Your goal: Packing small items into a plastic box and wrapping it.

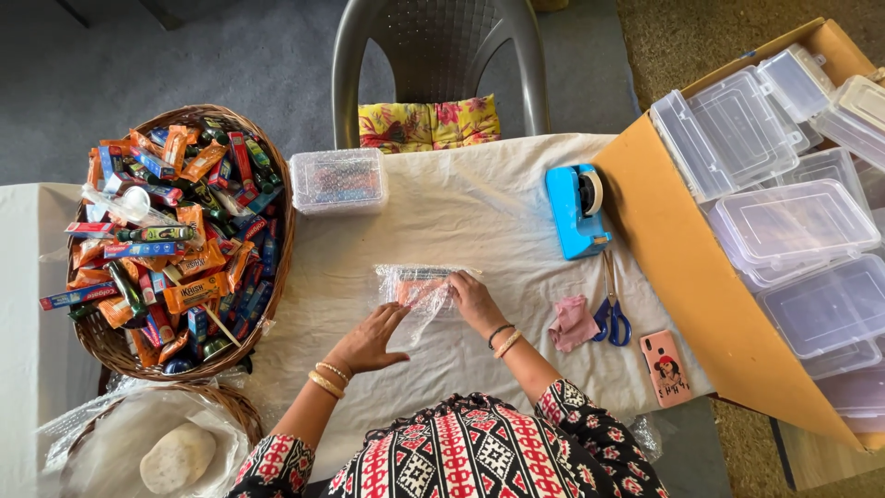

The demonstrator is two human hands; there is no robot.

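Cloth-covered bench [516, 221] is carrying one filled box [338, 180] near its far edge. Both hands, left hand [371, 339] and right hand [475, 302], are pressing flat, fingers spread, on a clear plastic pouch [419, 288]; many empty boxes [793, 221] are waiting.

Colourful small packages [175, 244] heaped in wicker basket [281, 198], table's left.

wrap [422, 286]: thin clear glossy plastic, crinkled
basket [273, 304]: rough woven wicker
tablecloth [479, 212]: matt off-white cloth
boxes [793, 221]: clear smooth plastic
carton [701, 277]: matt brown cardboard
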